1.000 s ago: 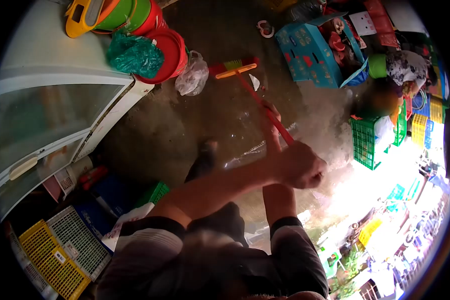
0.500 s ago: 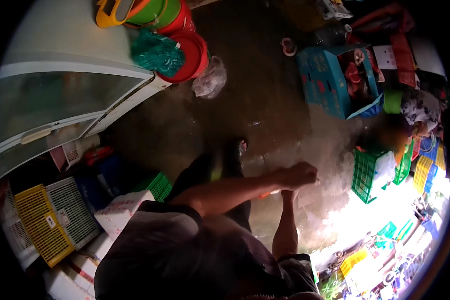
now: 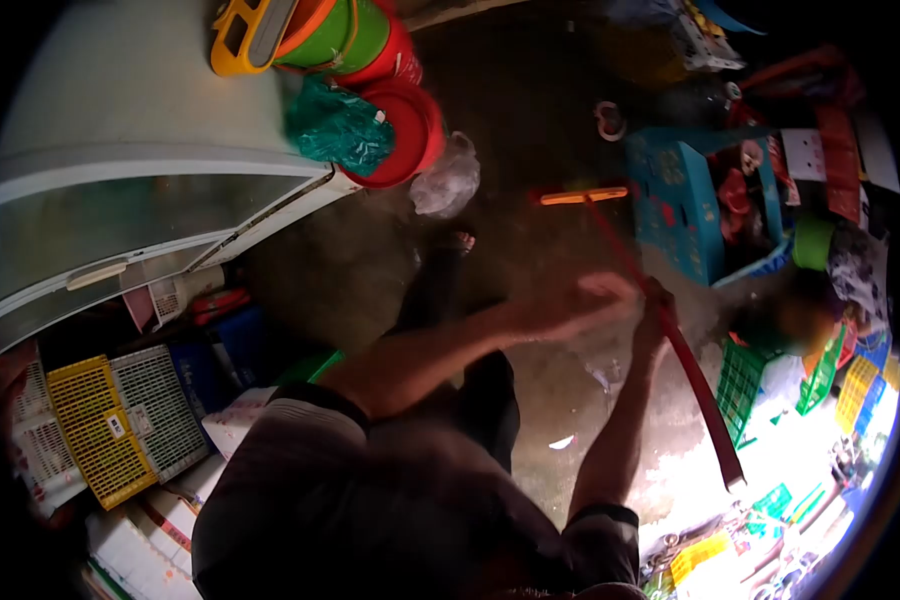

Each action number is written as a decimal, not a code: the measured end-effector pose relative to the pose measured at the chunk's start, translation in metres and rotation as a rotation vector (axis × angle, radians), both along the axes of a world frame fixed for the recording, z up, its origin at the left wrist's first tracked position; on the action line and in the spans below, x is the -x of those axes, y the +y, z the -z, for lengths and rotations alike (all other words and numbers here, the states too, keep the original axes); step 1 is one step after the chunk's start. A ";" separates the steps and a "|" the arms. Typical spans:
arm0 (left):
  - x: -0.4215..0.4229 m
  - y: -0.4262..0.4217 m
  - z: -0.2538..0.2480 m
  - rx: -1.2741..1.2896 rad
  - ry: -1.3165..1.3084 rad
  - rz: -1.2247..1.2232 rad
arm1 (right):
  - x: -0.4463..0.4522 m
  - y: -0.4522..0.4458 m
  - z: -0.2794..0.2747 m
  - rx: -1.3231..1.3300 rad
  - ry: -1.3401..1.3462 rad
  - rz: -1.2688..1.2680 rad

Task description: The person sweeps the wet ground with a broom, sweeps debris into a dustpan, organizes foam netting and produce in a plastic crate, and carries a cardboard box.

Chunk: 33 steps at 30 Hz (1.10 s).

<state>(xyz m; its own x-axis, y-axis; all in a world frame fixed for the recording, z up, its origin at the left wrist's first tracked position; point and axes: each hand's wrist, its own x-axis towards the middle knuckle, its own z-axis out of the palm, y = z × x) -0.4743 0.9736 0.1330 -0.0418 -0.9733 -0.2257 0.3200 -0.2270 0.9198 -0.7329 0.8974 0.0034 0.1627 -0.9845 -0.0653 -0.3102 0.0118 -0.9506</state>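
A floor squeegee with a long red handle (image 3: 698, 382) and an orange head (image 3: 582, 196) slants across the middle of the head view. Its head is over the dark floor beside a blue box, and the handle's other end points down to the right. My right hand (image 3: 656, 310) is closed round the handle partway along. Close beside the handle, on its left, is my left hand (image 3: 602, 300). Motion smears its fingers, and I cannot tell whether they touch the handle.
The floor (image 3: 540, 400) looks wet. The blue box (image 3: 675, 205) stands beyond the squeegee, with a green crate (image 3: 740, 390) to the right. A glass-fronted cabinet (image 3: 130, 225), a red bucket (image 3: 410, 130) and a clear plastic bag (image 3: 448, 178) are at left. Stacked yellow baskets (image 3: 100, 430) stand lower left.
The squeegee's head and long handle have swung into plain view, where only a small orange part showed between my arms. My right hand has moved up and right; my left hand has risen.
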 end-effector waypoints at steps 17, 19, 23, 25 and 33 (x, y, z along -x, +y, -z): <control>-0.234 0.031 0.712 -0.633 -1.095 -0.229 | 0.001 -0.029 0.067 -0.274 1.244 0.138; -0.236 0.022 0.725 -0.865 -1.072 -0.009 | -0.022 -0.041 0.071 -0.118 1.581 -0.037; -0.205 0.063 0.717 -0.909 -1.028 0.319 | -0.067 -0.054 0.068 0.084 2.346 -0.405; -0.192 0.062 0.643 -0.785 -0.944 0.135 | -0.085 -0.060 0.058 0.033 2.261 -0.487; -0.251 0.017 0.317 -0.581 -0.064 -0.645 | -0.052 -0.067 0.053 -0.005 0.632 0.142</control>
